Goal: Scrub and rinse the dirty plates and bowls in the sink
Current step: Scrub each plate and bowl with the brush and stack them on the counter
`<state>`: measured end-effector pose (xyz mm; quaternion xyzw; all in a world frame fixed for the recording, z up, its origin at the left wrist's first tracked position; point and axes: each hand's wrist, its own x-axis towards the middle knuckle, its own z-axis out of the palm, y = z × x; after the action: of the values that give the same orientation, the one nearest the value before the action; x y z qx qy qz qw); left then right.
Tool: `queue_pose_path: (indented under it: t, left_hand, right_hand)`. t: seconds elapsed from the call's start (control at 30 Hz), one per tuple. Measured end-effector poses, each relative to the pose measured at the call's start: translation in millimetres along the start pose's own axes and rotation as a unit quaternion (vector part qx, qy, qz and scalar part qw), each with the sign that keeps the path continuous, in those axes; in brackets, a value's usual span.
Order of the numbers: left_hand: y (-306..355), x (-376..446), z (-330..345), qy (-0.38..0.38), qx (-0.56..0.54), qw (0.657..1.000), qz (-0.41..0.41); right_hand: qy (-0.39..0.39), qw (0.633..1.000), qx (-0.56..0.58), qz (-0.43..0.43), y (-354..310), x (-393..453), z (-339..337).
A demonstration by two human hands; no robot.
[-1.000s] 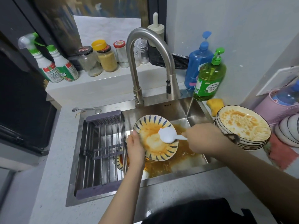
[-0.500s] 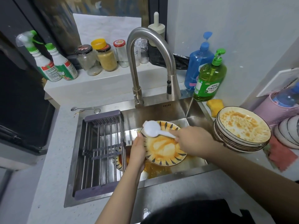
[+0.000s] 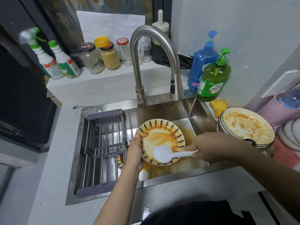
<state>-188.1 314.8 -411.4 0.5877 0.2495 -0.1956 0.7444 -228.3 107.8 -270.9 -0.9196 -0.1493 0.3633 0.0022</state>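
White brush (image 3: 164,154) (right hand (image 3: 209,146) grip clenched round it) scrubs plate (image 3: 159,140), left hand (image 3: 134,151) gripping.

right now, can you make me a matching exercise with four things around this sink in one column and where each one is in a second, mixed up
Things:
1. white brush
2. stack of dirty plates
3. green soap bottle
4. metal rack

Places:
A. across the left part of the sink
B. counter, right of the sink
C. in the right hand, against the plate that the left hand holds
D. back right corner, beside the blue bottle

Pairs: 1-C, 2-B, 3-D, 4-A
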Motion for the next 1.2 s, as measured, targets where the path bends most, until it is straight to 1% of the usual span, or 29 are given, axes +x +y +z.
queue_pose_path:
  t: [0.07, 0.13, 0.17, 0.23, 0.3, 0.37, 0.43, 0.47, 0.53, 0.57, 0.6, 0.63, 0.67, 0.7, 0.73, 0.8, 0.87, 0.93, 1.0, 1.07, 1.13, 1.17, 1.2]
  left_hand:
    - [-0.1, 4.7, -3.3, -0.004, 0.001, 1.000, -0.006]
    - [0.7, 4.7, -1.3, -0.011, 0.023, 1.000, -0.003]
    - [1.0, 3.2, 2.1, -0.019, 0.034, 0.999, 0.004]
    - [3.1, -2.0, 11.4, -0.029, 0.058, 0.998, 0.021]
    - [5.1, -4.3, 17.4, -0.022, 0.060, 0.997, 0.032]
    - [6.1, -4.3, 14.4, -0.001, 0.029, 1.000, 0.011]
    - [2.8, -1.1, 6.2, 0.036, 0.005, 0.999, 0.009]
    - [1.6, 0.8, 2.8, 0.043, -0.001, 0.999, 0.020]
    - [1.6, 1.6, -0.5, 0.047, 0.013, 0.998, 0.043]
    - [0.9, 1.5, 0.2, 0.045, 0.027, 0.997, 0.048]
    - [-0.1, 1.5, 1.3, 0.044, 0.040, 0.997, 0.054]
    - [0.9, -1.1, 3.2, 0.043, 0.049, 0.996, 0.059]
    - [-1.4, -0.7, 5.2, 0.041, 0.051, 0.996, 0.061]
    - [-0.9, -2.7, 8.2, 0.038, 0.045, 0.997, 0.057]
    - [-1.9, -2.1, 10.3, 0.034, 0.033, 0.997, 0.056]
    - [-1.8, -1.4, 14.5, 0.030, 0.017, 0.999, 0.037]
    - [0.6, 0.2, 12.5, 0.049, 0.000, 0.998, 0.026]
    - [1.0, 5.0, 3.0, 0.059, -0.017, 0.997, 0.038]
    - [1.5, 7.5, -2.7, 0.070, -0.011, 0.996, 0.062]
    - [0.2, 6.7, -1.0, 0.051, -0.004, 0.996, 0.070]
    - [-1.6, 2.9, 5.6, 0.042, 0.023, 0.996, 0.070]
    - [-1.7, 1.8, 9.5, 0.037, 0.038, 0.996, 0.074]
    - [-3.0, 2.4, 11.7, 0.031, 0.044, 0.996, 0.072]
  right_hand:
    - [0.019, 0.997, -0.038, 0.060, 11.5, -3.0, -2.5]
    - [0.088, 0.988, -0.050, 0.117, 17.3, 7.3, -1.2]
    - [0.129, 0.982, -0.041, 0.130, 15.0, 15.0, 1.7]
    - [0.185, 0.977, -0.006, 0.109, 2.7, 30.3, 10.9]
    - [0.171, 0.982, 0.063, 0.051, -10.4, 34.9, 17.9]
    - [0.116, 0.987, 0.108, 0.011, -12.4, 25.4, 14.5]
    - [0.045, 0.995, 0.089, -0.007, -3.2, 9.8, 3.7]
    - [0.017, 0.998, 0.068, 0.000, 1.8, 2.6, -1.1]
    - [0.000, 0.999, 0.026, 0.047, 10.5, -2.7, -6.9]
    - [0.010, 0.997, 0.002, 0.078, 13.7, -1.1, -8.9]
    - [0.036, 0.993, -0.021, 0.110, 15.0, 4.0, -10.0]
    - [0.080, 0.987, -0.032, 0.134, 13.4, 10.3, -8.9]
    - [0.120, 0.982, -0.029, 0.141, 9.7, 18.3, -5.8]
    - [0.148, 0.981, -0.005, 0.129, 3.9, 25.7, -1.4]
    - [0.159, 0.982, 0.032, 0.102, -2.7, 31.5, 3.7]
    - [0.135, 0.985, 0.102, 0.036, -13.9, 34.1, 12.7]
    - [0.084, 0.990, 0.110, -0.004, -15.8, 24.9, 12.9]
    - [0.040, 0.997, 0.064, 0.004, -8.1, 11.7, 6.2]
    - [0.020, 0.999, -0.002, 0.051, 3.5, 1.5, 0.1]
    - [0.059, 0.992, -0.034, 0.110, 13.8, 7.4, -4.3]
    - [0.132, 0.978, -0.038, 0.154, 13.2, 25.6, -2.2]
    - [0.161, 0.974, -0.029, 0.155, 9.0, 35.4, 1.8]
    - [0.177, 0.975, -0.008, 0.136, 3.9, 44.5, 8.1]
